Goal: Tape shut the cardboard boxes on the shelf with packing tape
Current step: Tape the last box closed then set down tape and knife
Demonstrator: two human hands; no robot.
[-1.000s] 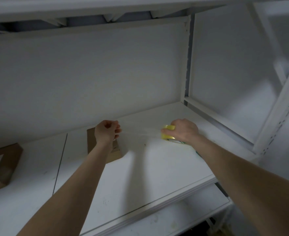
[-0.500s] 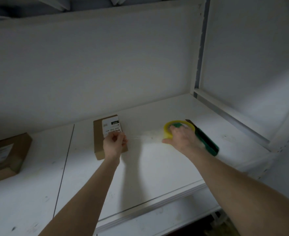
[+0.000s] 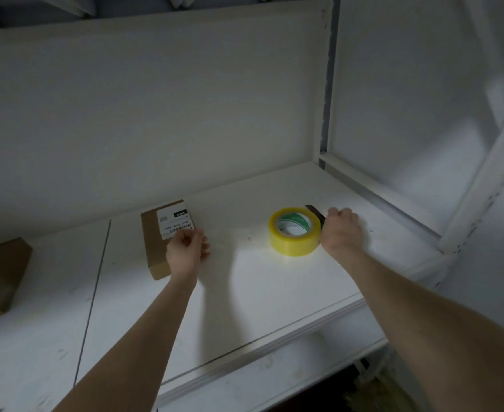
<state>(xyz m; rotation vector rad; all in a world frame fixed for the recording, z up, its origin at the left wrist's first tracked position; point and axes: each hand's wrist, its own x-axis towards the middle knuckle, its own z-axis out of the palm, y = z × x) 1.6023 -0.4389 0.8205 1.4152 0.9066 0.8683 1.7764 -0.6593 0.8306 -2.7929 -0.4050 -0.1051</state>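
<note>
Toward the back of the white shelf board (image 3: pixel 274 292), my right hand (image 3: pixel 341 233) has left the yellow roll of packing tape (image 3: pixel 293 231) and now curls round a dark cutter (image 3: pixel 316 214) just beside it. My left hand (image 3: pixel 186 254) still pinches the clear tape strip (image 3: pixel 224 248) at the right edge of the small brown labelled cardboard box (image 3: pixel 152 248). I judge that cutting comes next. This box is closed, and its contents are hidden.
</note>
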